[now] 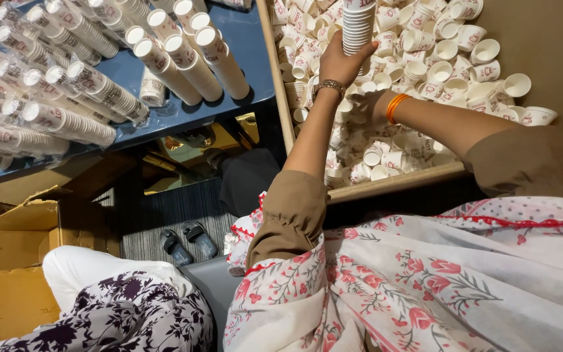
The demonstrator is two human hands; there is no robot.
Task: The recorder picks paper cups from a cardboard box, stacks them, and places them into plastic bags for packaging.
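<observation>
Head view: left hand [339,63], fingers clamped on an upright stack of paper cups [358,26] above the wooden tray [280,85]. Right hand [367,107] buried among loose cups [451,65]; fingers' state cannot be told. Advice: keep stack vertical, seat each cup squarely.

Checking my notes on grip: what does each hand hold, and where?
Left hand grips a stack of paper cups at its lower end. Right hand is buried among loose cups; cannot tell.

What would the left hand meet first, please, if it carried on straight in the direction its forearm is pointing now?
The left hand already grips the stack of paper cups, so that comes first. Beyond it, the loose cups heaped in the wooden tray lie along that line, though depth is hard to judge.
</observation>
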